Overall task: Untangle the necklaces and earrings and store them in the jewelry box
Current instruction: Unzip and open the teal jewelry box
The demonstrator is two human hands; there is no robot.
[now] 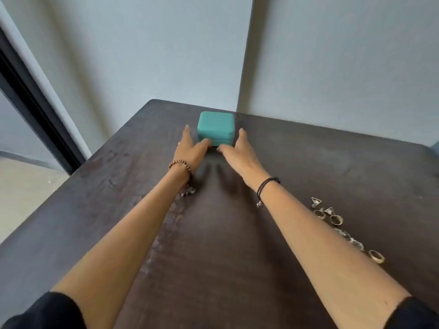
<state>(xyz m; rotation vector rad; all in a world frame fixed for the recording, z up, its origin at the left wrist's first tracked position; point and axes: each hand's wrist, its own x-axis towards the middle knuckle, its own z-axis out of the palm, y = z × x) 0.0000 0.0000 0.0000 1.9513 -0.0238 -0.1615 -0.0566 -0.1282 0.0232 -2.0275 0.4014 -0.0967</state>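
While both arms stretch far across the dark wooden surface (308,162), the teal jewelry box (215,125) sits with its lid down near the far edge, close to the pale wall (142,55). The left hand (191,149) is spread wide, with its thumb tip touching the box's front wall at the left corner. One straight finger runs just beside the box's left side; whether it touches I cannot tell. The right hand (237,150) mirrors it, wide and uncurled, thumb tip at the front right corner and a finger lying beside the right wall. A beaded bracelet (180,165) circles the left wrist, a black cord bracelet (267,184) the right. A small silvery piece (188,191) shows under the left wrist; hanging or lying, I cannot tell. Well apart from the box, just right of the right forearm, a loose row of rings and earrings (337,219) lies on the surface, with two triangular pieces at its far end
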